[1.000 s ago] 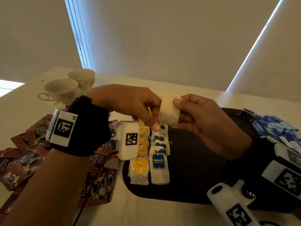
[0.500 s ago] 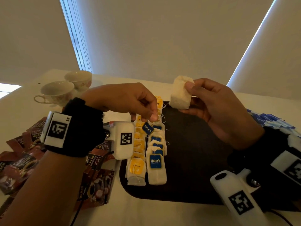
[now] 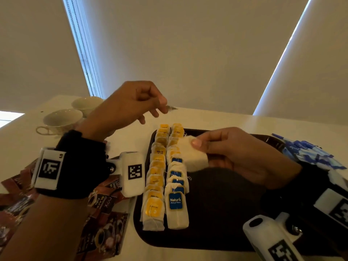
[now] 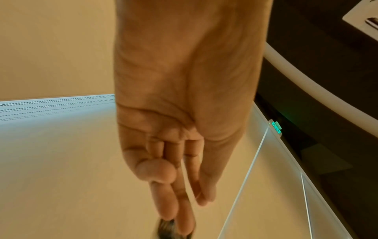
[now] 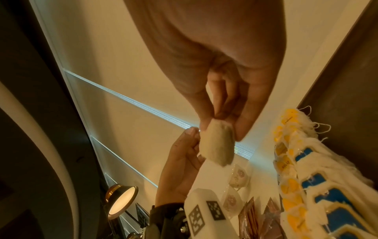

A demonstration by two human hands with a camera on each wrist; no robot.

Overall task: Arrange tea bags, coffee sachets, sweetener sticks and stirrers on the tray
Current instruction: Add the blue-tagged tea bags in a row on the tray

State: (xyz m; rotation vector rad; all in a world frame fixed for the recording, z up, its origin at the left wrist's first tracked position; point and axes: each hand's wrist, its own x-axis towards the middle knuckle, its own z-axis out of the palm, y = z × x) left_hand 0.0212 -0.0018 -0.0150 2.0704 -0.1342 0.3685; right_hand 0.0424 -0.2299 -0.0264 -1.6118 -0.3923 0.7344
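Observation:
My right hand [image 3: 199, 146] pinches a plain white tea bag [image 3: 194, 157] between thumb and fingers, just above the far part of the dark tray [image 3: 216, 213]. The bag [image 5: 218, 145] hangs from my fingertips in the right wrist view. My left hand [image 3: 163, 104] is raised beyond the tray's far left corner and pinches a small dark, blurred tag [image 3: 172, 108], also seen in the left wrist view as the tag [image 4: 165, 228]. On the tray's left side lie a row of yellow-tagged tea bags [image 3: 156, 176] and a row of blue-tagged tea bags [image 3: 176, 185].
Brown coffee sachets [image 3: 105, 223] are scattered on the white table left of the tray. Two tea cups [image 3: 62, 119] stand at the far left. A heap of blue and white sweetener sticks [image 3: 310, 155] lies past the tray's right edge.
My left hand has risen up and away from the rows, taking the tag with it. My right hand has come down with the tea bag towards the blue-tagged row.

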